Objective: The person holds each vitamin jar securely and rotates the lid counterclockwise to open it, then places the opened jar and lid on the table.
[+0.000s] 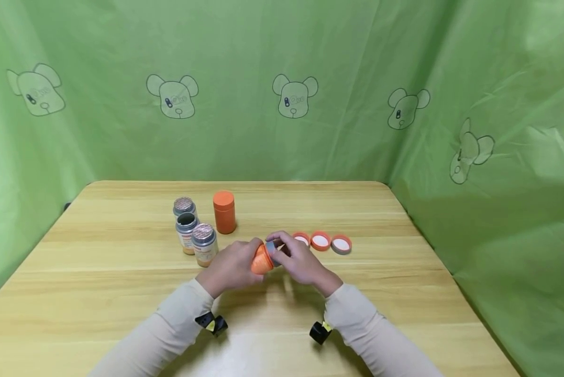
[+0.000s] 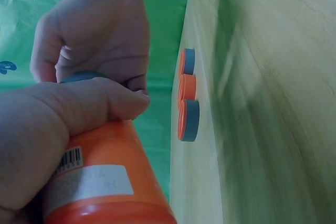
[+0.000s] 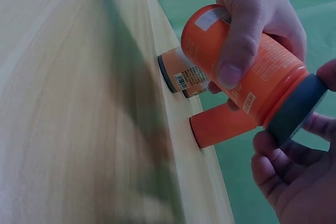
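My left hand [image 1: 234,266] grips an orange bottle [image 3: 210,40] around its body, with the thumb laid along the side. The bottle is held tilted above the table, its capped end toward my right hand [image 1: 300,259]. A dark grey lid [image 3: 296,109] sits on the bottle's mouth, and the right fingertips and thumb pinch its edge. In the left wrist view, a white label and a barcode show on the bottle [image 2: 100,182] near its base. The left thumb and the right fingers partly hide the lid there.
Left of the hands stand several lidless grey-necked jars [image 1: 205,248]; one has a dark open mouth, others silvery seals. An orange bottle with an orange lid [image 1: 224,212] stands behind. Loose lids [image 1: 341,244] lie in a row at right on the wooden table [image 1: 395,314]. Green curtains [image 1: 244,146] surround it.
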The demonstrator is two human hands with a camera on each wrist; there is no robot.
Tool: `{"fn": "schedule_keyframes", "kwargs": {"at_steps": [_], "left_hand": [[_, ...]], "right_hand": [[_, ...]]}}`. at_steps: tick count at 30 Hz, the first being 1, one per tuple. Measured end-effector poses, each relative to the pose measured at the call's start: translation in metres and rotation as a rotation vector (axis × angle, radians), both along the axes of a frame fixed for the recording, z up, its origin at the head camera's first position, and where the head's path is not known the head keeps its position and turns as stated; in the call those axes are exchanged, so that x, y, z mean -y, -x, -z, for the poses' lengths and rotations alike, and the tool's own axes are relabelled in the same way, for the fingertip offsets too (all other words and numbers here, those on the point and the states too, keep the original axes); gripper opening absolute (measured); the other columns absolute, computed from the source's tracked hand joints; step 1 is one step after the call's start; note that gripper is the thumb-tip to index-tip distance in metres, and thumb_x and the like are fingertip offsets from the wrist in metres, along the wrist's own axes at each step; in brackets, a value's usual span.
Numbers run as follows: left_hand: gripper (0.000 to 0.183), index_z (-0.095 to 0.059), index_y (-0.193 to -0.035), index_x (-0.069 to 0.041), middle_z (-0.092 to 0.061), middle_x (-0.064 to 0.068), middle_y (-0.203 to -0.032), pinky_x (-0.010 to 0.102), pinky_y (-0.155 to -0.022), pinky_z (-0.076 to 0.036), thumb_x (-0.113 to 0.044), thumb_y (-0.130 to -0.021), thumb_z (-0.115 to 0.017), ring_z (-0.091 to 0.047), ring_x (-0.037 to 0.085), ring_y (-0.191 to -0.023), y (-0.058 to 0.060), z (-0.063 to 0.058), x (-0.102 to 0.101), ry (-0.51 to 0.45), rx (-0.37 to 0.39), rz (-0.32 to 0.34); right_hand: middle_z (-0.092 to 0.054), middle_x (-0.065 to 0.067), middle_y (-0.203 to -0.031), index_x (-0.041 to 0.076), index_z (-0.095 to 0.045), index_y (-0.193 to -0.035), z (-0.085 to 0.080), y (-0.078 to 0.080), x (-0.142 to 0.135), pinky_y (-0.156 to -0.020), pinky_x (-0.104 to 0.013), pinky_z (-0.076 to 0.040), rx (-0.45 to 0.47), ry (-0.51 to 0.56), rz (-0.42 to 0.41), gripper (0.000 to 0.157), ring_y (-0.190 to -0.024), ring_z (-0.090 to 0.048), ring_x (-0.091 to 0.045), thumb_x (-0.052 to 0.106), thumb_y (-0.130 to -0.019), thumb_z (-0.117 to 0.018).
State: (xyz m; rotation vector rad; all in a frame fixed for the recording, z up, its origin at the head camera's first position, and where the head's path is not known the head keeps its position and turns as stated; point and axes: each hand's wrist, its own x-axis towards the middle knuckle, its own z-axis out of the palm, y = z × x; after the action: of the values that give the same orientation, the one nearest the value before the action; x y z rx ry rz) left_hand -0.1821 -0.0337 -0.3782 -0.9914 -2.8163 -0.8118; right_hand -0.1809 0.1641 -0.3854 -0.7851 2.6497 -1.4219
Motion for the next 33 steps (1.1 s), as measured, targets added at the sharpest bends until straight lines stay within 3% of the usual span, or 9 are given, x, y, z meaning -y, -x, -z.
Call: {"fn": "schedule_keyframes", "kwargs": {"at_steps": [5, 11, 16, 25, 30, 33], "left_hand": [[0.054, -0.057, -0.112, -0.005, -0.058, -0.001, -0.076, 0.028, -0.054, -0.045, -0.020, -0.068, -0.084, -0.053, 0.011, -0.063, 0.0000, 0.0013, -0.0003, -0.012, 0.001, -0.002], [0.054, -0.057, -0.112, -0.006, -0.057, -0.001, -0.076, 0.028, -0.053, -0.045, -0.023, -0.068, -0.083, -0.052, 0.011, -0.063, 0.0001, 0.0016, -0.0015, 0.003, -0.011, 0.001], [0.053, -0.057, -0.111, -0.007, -0.057, -0.002, -0.076, 0.028, -0.053, -0.045, -0.024, -0.068, -0.083, -0.052, 0.011, -0.063, 0.0003, 0.0021, -0.0021, 0.006, -0.011, 0.009], [0.054, -0.057, -0.112, -0.005, -0.057, -0.001, -0.076, 0.028, -0.053, -0.045, -0.022, -0.068, -0.083, -0.052, 0.012, -0.062, 0.0018, 0.0031, -0.0017, -0.003, 0.000, 0.000], [0.056, -0.057, -0.114, -0.005, -0.058, -0.001, -0.077, 0.027, -0.054, -0.045, -0.024, -0.069, -0.083, -0.052, 0.011, -0.063, 0.0023, 0.0034, -0.0025, -0.006, -0.007, 0.006], [0.055, -0.057, -0.113, -0.006, -0.057, -0.001, -0.076, 0.027, -0.054, -0.045, -0.025, -0.069, -0.083, -0.052, 0.011, -0.063, 0.0027, 0.0034, -0.0031, -0.003, -0.010, 0.008]], "right_hand": [[-0.060, -0.018, -0.115, 0.000, -0.051, -0.127, -0.0005, 0.0008, -0.0020, -0.075, -0.035, -0.051, -0.047, 0.014, -0.029, 0.035, -0.087, -0.062, -0.024, 0.021, -0.099, -0.049], [-0.062, -0.013, -0.105, 0.001, -0.054, -0.122, 0.0006, 0.0013, -0.0006, -0.065, -0.032, -0.051, -0.052, -0.012, 0.019, 0.040, -0.073, -0.061, -0.015, 0.034, -0.105, -0.040], [-0.062, -0.009, -0.104, 0.004, -0.056, -0.120, 0.0004, 0.0007, 0.0003, -0.066, -0.031, -0.051, -0.013, -0.015, 0.031, 0.032, -0.074, -0.060, -0.014, 0.029, -0.104, -0.044], [-0.059, -0.016, -0.115, 0.000, -0.052, -0.126, -0.0004, 0.0015, -0.0026, -0.076, -0.036, -0.050, -0.032, 0.010, -0.030, 0.035, -0.089, -0.062, -0.029, 0.020, -0.097, -0.049], [-0.060, -0.013, -0.112, 0.000, -0.052, -0.125, 0.0014, 0.0026, -0.0037, -0.069, -0.033, -0.051, -0.034, -0.010, -0.017, 0.042, -0.078, -0.061, -0.018, 0.035, -0.104, -0.041], [-0.061, -0.011, -0.106, 0.002, -0.054, -0.122, 0.0014, 0.0026, -0.0030, -0.065, -0.031, -0.051, -0.010, -0.017, -0.004, 0.039, -0.072, -0.060, -0.014, 0.034, -0.105, -0.041]]}}
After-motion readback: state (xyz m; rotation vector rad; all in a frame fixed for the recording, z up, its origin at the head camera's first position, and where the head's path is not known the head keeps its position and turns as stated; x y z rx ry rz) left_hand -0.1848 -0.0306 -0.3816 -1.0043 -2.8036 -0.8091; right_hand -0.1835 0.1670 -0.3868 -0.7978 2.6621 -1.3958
